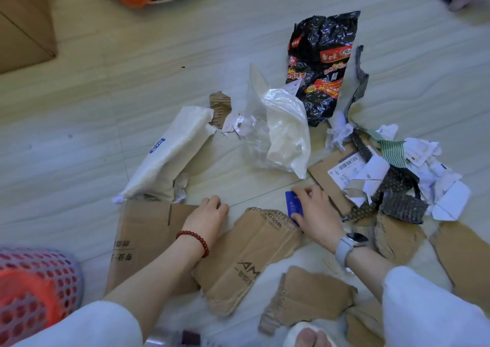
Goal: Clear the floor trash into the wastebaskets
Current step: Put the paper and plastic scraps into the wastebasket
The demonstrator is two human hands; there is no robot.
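Your right hand is pinching a blue card off the floor while your left hand is resting loosely curled, holding nothing, on cardboard — the thin card may be slipping from so shallow a grip — the basket is sitting well left.

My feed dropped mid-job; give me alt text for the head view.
The right hand grips a small blue packet on the floor while the left hand rests on a cardboard piece. Torn cardboard, plastic bags, a black snack wrapper and paper scraps lie around; a mesh wastebasket stands lower left.
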